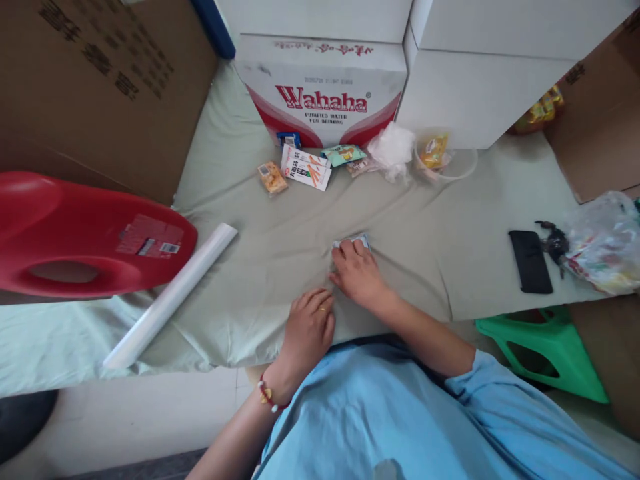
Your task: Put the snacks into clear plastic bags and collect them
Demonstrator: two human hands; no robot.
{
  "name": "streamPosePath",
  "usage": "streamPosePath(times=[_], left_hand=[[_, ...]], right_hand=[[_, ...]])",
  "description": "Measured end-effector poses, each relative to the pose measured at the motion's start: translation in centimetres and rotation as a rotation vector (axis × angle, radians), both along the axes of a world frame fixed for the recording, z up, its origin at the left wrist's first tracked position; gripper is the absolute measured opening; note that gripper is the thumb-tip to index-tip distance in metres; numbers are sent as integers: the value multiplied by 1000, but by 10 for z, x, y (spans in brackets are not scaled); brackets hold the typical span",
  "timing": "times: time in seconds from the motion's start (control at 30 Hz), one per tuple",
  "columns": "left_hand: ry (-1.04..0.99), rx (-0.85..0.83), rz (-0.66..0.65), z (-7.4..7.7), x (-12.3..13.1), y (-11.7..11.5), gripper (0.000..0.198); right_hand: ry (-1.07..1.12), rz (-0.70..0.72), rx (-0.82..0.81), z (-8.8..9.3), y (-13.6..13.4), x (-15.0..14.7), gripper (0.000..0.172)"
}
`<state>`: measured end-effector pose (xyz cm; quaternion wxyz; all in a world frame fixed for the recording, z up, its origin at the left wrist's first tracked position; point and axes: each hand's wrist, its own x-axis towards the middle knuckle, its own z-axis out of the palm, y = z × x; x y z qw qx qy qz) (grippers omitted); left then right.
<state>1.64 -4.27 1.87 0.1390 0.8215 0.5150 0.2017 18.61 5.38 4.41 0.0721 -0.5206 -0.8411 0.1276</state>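
Observation:
My right hand [357,272] lies on the table, its curled fingers over a small silvery-blue packet [364,239]; most of the packet is covered. Just left of it and nearer the table's front edge, my left hand [307,323] rests palm down on the cloth, fingers loosely bent and thumb apart, with nothing visible in it. Farther back are an orange snack packet [273,178], a white snack packet [306,167], a green packet [345,155], a blue packet [289,139] and a crumpled white plastic bag [393,148].
A Wahaha carton [325,93] stands at the back beside a clear bowl [463,165]. On the left lie a red jug [100,233] and a white roll [173,297]. A black phone [531,262], keys [555,243] and a plastic bag [607,243] are right. A green stool [565,360] stands below.

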Motion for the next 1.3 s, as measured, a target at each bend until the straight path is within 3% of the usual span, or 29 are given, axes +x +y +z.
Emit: streamPosePath(times=[0.07,0.23,0.3,0.4,0.5,0.57,0.63,0.7,0.77,0.87,0.97,1.07,1.2,1.23,1.3], left_hand=[[-41,-17,76,-5,-16,-7,30],[-211,-75,218,-5,-29,-11,26],[-330,-109,231,1,-23,-8,25],[-548,-234,289,11,-8,1,24],[-866,-475,410,15,12,15,36],[-1114,-680,437,16,25,26,60],[-1278,-860,426,14,36,36,71],[-1305,-928,456,11,45,42,67],[-1239,-886,534,8,51,45,62],[-1087,-827,585,5,57,45,59],[-1000,-874,517,7,59,44,60],[-987,-852,456,8,50,43,58],[-857,-702,499,0,19,32,50],[-818,-675,523,-4,10,28,48],[-751,-631,558,-11,-4,17,45]], right_hand=[[18,-4,16,-6,-6,6,44],[156,-135,73,-22,-4,24,34],[309,-200,78,-23,-1,33,39],[697,-309,-3,-16,3,50,25],[1042,-407,-212,-9,3,65,11],[1245,-459,-464,-8,0,70,25],[1400,-483,-701,-10,-8,69,38],[1425,-482,-776,-14,-18,65,40],[1371,-458,-752,-18,-30,59,37],[1174,-394,-587,-24,-45,54,38],[975,-384,-434,-22,-43,66,34],[835,-467,-228,-3,-8,111,32],[581,-616,299,40,93,210,37],[472,-652,369,49,122,234,39],[324,-715,326,61,179,271,43]])
